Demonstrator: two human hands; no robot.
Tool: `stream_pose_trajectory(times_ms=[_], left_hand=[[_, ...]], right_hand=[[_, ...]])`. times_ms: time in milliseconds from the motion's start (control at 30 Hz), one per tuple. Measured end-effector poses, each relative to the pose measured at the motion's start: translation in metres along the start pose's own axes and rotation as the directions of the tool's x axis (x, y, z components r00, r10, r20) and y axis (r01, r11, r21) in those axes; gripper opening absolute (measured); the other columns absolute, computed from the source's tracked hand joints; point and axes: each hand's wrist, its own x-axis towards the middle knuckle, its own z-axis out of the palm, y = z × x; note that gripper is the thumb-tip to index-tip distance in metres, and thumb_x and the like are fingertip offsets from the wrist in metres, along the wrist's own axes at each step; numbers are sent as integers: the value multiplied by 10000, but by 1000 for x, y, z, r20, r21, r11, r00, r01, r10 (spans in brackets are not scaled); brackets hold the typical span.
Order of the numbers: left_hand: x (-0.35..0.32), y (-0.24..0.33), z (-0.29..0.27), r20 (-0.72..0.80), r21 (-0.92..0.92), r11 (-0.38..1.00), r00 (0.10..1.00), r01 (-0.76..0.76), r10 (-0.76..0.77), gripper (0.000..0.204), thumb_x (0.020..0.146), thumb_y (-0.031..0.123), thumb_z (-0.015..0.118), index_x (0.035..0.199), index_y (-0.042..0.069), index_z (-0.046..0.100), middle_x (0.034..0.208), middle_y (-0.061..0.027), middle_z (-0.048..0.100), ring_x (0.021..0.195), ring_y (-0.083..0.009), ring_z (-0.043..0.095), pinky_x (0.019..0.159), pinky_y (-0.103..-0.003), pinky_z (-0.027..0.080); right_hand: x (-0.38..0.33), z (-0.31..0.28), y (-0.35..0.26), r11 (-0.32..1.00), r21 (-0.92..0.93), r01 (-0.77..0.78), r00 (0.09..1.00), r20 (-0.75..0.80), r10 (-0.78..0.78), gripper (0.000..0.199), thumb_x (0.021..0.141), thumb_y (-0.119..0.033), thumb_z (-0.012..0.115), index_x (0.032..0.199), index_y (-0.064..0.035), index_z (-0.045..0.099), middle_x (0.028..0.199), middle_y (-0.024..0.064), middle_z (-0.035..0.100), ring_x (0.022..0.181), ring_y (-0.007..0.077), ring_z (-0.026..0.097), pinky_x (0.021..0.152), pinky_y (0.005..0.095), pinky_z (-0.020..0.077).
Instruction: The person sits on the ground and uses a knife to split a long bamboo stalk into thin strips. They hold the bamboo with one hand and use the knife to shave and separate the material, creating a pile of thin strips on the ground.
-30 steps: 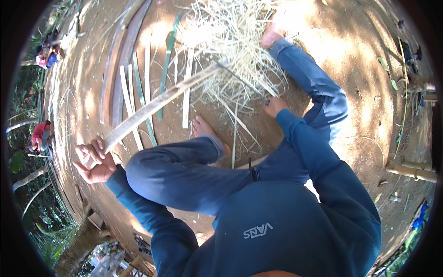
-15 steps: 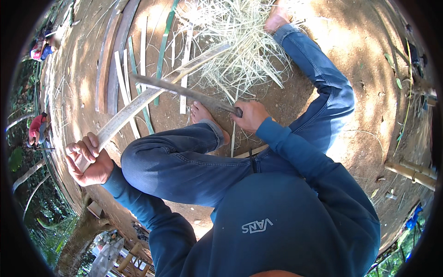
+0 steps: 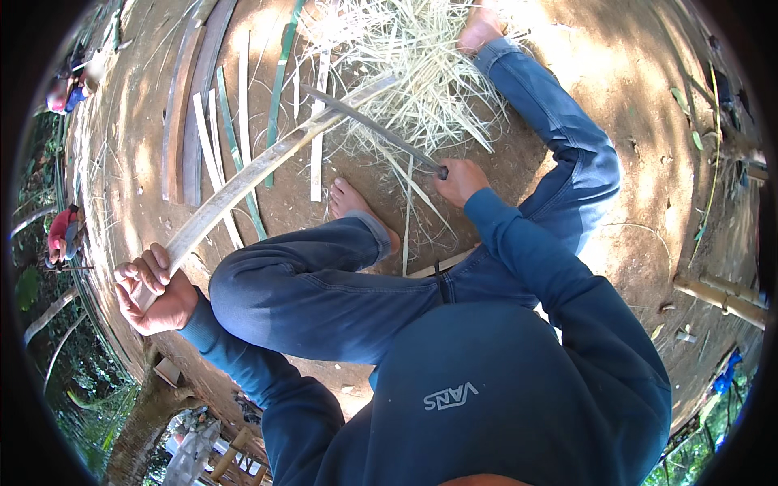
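My left hand (image 3: pixel 158 292) is closed round the near end of a long pale bamboo slat (image 3: pixel 231 194), which slants away up and to the right over my bent knee. In my right hand (image 3: pixel 462 182) is the dark handle of a long knife (image 3: pixel 377 130). Its narrow blade points up and left, crossing the slat towards the slat's far end. Whether the edge touches the slat is hard to tell. Beyond the blade lies a heap of pale bamboo shavings (image 3: pixel 429 81), partly behind the slat's tip.
Thin pale strips (image 3: pixel 318 162), a green strip (image 3: pixel 284 89) and brown boards (image 3: pixel 180 113) lie on the dirt ground (image 3: pixel 656 162) at the left. My bare foot (image 3: pixel 348 198) rests near the strips. Bamboo poles (image 3: pixel 721 300) are at right; a person in red (image 3: pixel 61 231) is far left.
My right hand has moved away and to the right with the knife, so the blade now crosses the slat farther along. My left hand keeps its hold on the slat, nearly in place.
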Motion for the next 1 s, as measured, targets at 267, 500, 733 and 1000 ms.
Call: stream_pose_trajectory(times_ms=[267,500,733,1000], left_hand=[[0,0,-1,19,11,1000,1000,-4,4,315,866,276,427,828,7,588,466,-38,404,446,-140,363,588,-305,323],[-2,1,-2,14,-9,1000,1000,-13,13,298,868,267,425,825,19,586,468,-42,400,442,-139,349,591,-308,321],[-5,0,2,-19,9,1000,1000,4,-4,287,870,270,432,806,29,573,473,-38,398,456,-135,349,596,-307,320],[0,2,-17,-88,-10,999,995,-50,49,295,855,287,469,764,33,589,462,-37,382,433,-135,325,542,-292,295]], right_hand=[[11,-3,10,990,-51,-129,989,63,132,237,788,-263,594,895,-66,669,848,209,660,806,385,634,762,464,500],[36,4,28,962,-85,-261,963,44,265,307,793,-272,606,1013,-71,678,980,198,665,910,364,638,841,434,501],[83,7,83,908,-187,-374,925,-5,380,387,773,-304,632,1070,-56,665,1076,169,653,984,331,626,875,411,492],[85,27,100,935,-31,-353,934,40,354,407,755,-328,608,1022,-27,669,970,208,664,895,351,638,815,422,489]])
